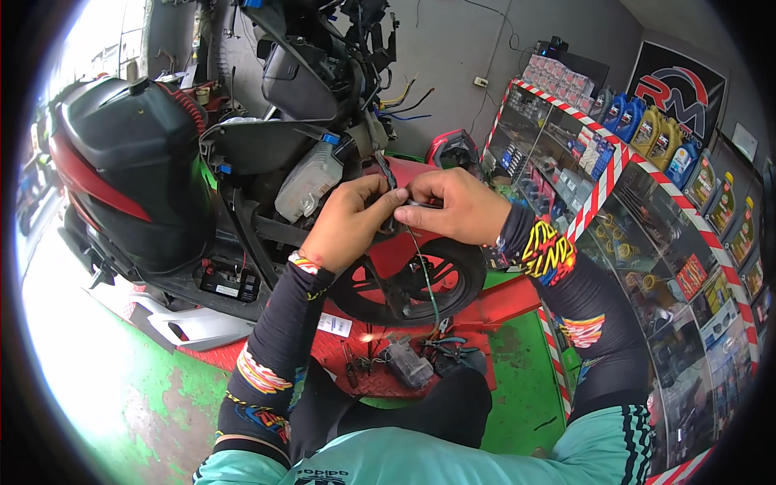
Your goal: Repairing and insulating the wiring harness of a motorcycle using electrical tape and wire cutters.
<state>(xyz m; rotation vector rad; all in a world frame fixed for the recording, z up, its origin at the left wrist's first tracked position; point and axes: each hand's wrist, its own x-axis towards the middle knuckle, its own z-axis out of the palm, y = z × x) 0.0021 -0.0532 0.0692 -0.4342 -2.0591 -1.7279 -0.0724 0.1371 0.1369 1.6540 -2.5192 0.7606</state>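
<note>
In front of a partly stripped scooter, my left hand (352, 217) pinches a dark wire bundle (389, 171) that runs down from the scooter's front end. Thumb to thumb with it, my right hand (462, 205) is closed on the same wiring. My fingers cover the spot where they meet, so its detail is hidden. Below them dangles a thin green wire (425, 279), reaching toward the tools on the red platform. Behind the hands are a red front fender (394, 252) and the front wheel (462, 279).
The scooter's black seat and body (129, 137) fill the left side. Pliers (449, 349) and a dark grey box (408, 361) lie on the red platform (327, 347) near my knees. At right stands a glass display case (602, 214) with oil bottles (647, 129) on top.
</note>
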